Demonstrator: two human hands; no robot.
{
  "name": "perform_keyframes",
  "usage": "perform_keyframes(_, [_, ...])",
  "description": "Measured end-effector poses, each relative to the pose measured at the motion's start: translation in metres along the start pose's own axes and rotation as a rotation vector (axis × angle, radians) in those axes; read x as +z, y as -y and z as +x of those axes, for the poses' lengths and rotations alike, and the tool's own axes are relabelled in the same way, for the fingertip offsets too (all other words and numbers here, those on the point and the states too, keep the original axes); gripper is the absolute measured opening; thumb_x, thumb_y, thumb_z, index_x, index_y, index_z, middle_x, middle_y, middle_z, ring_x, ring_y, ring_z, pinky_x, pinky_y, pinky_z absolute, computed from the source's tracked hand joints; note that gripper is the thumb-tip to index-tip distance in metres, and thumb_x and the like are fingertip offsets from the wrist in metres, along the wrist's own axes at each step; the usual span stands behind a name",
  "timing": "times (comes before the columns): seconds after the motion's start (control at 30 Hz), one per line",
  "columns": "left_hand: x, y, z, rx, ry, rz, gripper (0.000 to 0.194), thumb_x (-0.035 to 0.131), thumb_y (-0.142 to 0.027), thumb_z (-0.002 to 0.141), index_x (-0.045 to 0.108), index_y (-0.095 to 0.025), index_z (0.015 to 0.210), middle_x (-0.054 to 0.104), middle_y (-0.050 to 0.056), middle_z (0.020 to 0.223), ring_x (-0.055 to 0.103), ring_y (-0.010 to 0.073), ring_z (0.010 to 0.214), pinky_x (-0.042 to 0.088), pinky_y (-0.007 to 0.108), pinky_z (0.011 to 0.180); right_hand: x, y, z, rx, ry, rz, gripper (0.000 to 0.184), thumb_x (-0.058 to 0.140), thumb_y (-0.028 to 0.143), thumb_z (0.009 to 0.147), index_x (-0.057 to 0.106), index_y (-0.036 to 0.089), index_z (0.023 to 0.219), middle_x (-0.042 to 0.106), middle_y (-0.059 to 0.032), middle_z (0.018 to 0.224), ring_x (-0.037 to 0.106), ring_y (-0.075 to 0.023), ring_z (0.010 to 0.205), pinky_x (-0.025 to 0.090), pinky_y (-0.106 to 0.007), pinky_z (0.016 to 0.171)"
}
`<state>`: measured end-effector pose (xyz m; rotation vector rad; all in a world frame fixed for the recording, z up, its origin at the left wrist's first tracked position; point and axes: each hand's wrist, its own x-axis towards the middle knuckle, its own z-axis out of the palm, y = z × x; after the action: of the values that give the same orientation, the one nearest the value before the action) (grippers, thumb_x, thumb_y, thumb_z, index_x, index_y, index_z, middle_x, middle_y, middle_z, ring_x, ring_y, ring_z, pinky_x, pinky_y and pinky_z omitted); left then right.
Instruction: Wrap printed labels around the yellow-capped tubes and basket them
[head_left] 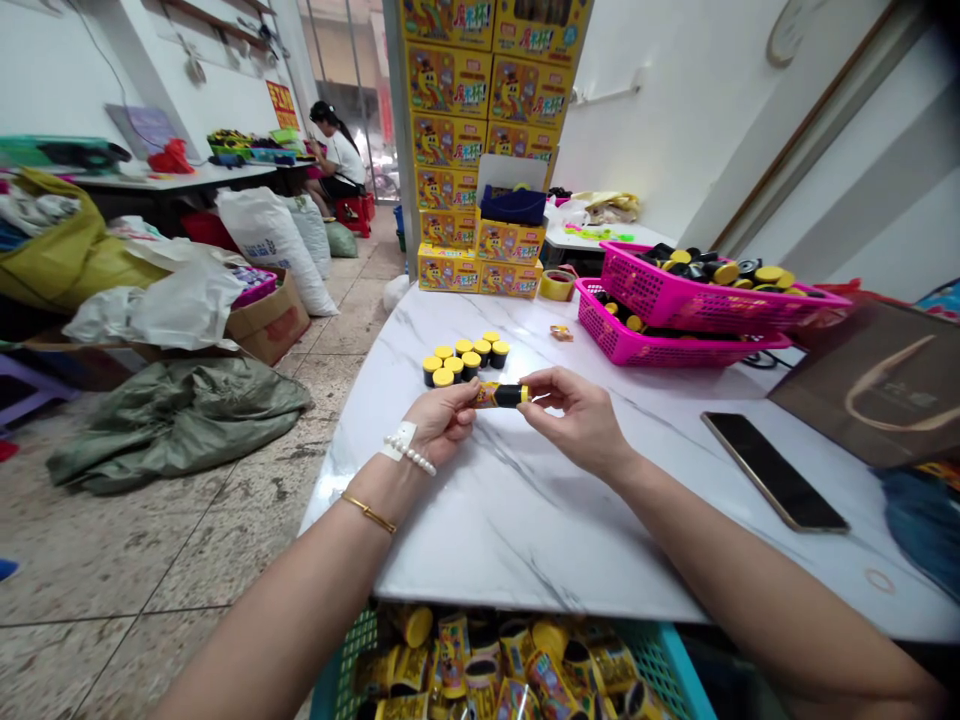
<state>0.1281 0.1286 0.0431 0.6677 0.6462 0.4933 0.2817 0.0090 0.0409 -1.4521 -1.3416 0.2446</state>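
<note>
Between my two hands, just above the white marbled table (480, 540), lies a small black container (508, 396) with a yellow cap, held sideways. A printed yellow label or sleeve shows at its left end. My left hand (442, 415) pinches that end between thumb and fingers. At the capped end, the fingertips of my right hand (577, 415) grip the yellow rim. Several similar black containers with yellow caps (470, 360) stand upright in a cluster just beyond my left hand. Below the table edge, a teal basket (679, 665) holds many label-wrapped containers.
Two stacked pink baskets (660, 350) of black and yellow pieces stand at the right. A phone (772, 470) and a brown paper bag (870, 370) lie nearer. Yellow boxes (450, 140) and a tape roll (556, 285) are at the back. Another person (341, 160) sits far left.
</note>
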Motion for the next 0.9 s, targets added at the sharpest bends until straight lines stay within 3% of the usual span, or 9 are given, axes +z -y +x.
perform_keyframes(0.1, [-0.002, 0.0, 0.001, 0.022, 0.0, 0.004, 0.015, 0.056, -0.012, 0.094, 0.059, -0.009, 0.08, 0.061, 0.002, 0.068, 0.034, -0.0018, 0.033, 0.016, 0.009, 0.027, 0.002, 0.004, -0.003, -0.11, -0.005, -0.084, 0.021, 0.069, 0.021, 0.078, 0.067, 0.02, 0.099, 0.071, -0.0062, 0.105, 0.069, -0.0165, 0.081, 0.061, -0.034, 0.076])
perform_keyframes(0.23, [-0.001, 0.003, 0.0, 0.094, -0.015, 0.08, 0.016, 0.066, -0.014, 0.087, 0.061, -0.008, 0.073, 0.06, 0.002, 0.064, 0.036, -0.0009, 0.036, 0.015, 0.011, 0.029, 0.005, 0.003, -0.006, -0.042, 0.091, -0.001, 0.02, 0.069, 0.023, 0.078, 0.061, 0.022, 0.097, 0.067, -0.0103, 0.128, 0.069, -0.0162, 0.082, 0.06, -0.032, 0.072])
perform_keyframes(0.33, [-0.001, 0.004, -0.001, 0.125, -0.048, 0.154, 0.016, 0.075, -0.016, 0.079, 0.065, -0.006, 0.071, 0.061, 0.003, 0.063, 0.037, -0.0002, 0.038, 0.015, 0.013, 0.03, 0.005, -0.001, -0.006, 0.025, 0.182, 0.091, 0.02, 0.07, 0.025, 0.078, 0.058, 0.023, 0.094, 0.073, -0.0071, 0.117, 0.068, -0.0149, 0.076, 0.059, -0.031, 0.069])
perform_keyframes(0.53, [-0.003, -0.001, -0.002, 0.235, -0.097, 0.246, 0.031, 0.089, -0.029, 0.065, 0.071, -0.007, 0.078, 0.066, 0.005, 0.078, 0.044, 0.0016, 0.047, 0.026, 0.014, 0.036, -0.003, -0.005, -0.002, 0.045, 0.101, 0.214, 0.027, 0.076, 0.028, 0.077, 0.063, 0.023, 0.099, 0.073, -0.0059, 0.106, 0.07, -0.0187, 0.089, 0.058, -0.035, 0.081])
perform_keyframes(0.6, [-0.003, -0.002, -0.004, 0.244, -0.054, 0.327, 0.041, 0.09, -0.035, 0.062, 0.073, -0.011, 0.091, 0.068, 0.006, 0.086, 0.055, 0.0059, 0.056, 0.037, 0.015, 0.042, -0.006, -0.005, 0.0, 0.043, 0.122, 0.256, 0.027, 0.076, 0.029, 0.077, 0.065, 0.023, 0.101, 0.073, -0.0061, 0.104, 0.07, -0.0194, 0.091, 0.058, -0.036, 0.082])
perform_keyframes(0.67, [-0.003, -0.002, -0.006, 0.219, 0.066, 0.407, 0.052, 0.091, -0.04, 0.06, 0.073, -0.012, 0.1, 0.068, 0.007, 0.087, 0.062, 0.0114, 0.066, 0.045, 0.019, 0.048, -0.009, -0.005, 0.0, 0.011, 0.167, 0.278, 0.026, 0.076, 0.028, 0.079, 0.067, 0.023, 0.103, 0.072, -0.0069, 0.107, 0.07, -0.0199, 0.093, 0.059, -0.037, 0.083])
perform_keyframes(0.77, [-0.004, 0.001, -0.005, 0.196, 0.195, 0.473, 0.052, 0.092, -0.043, 0.057, 0.074, -0.011, 0.094, 0.068, 0.006, 0.075, 0.063, 0.0135, 0.066, 0.049, 0.022, 0.054, -0.012, -0.005, 0.002, -0.109, 0.202, 0.209, 0.025, 0.075, 0.027, 0.08, 0.071, 0.024, 0.104, 0.068, -0.0075, 0.115, 0.068, -0.0209, 0.099, 0.061, -0.037, 0.083])
perform_keyframes(0.9, [-0.006, 0.006, -0.001, 0.224, 0.231, 0.556, 0.043, 0.091, -0.039, 0.059, 0.075, -0.011, 0.086, 0.068, 0.006, 0.067, 0.061, 0.0117, 0.057, 0.049, 0.023, 0.057, -0.013, -0.001, 0.002, -0.226, 0.202, 0.018, 0.022, 0.076, 0.029, 0.08, 0.075, 0.026, 0.101, 0.072, -0.0056, 0.099, 0.068, -0.0205, 0.09, 0.06, -0.038, 0.082])
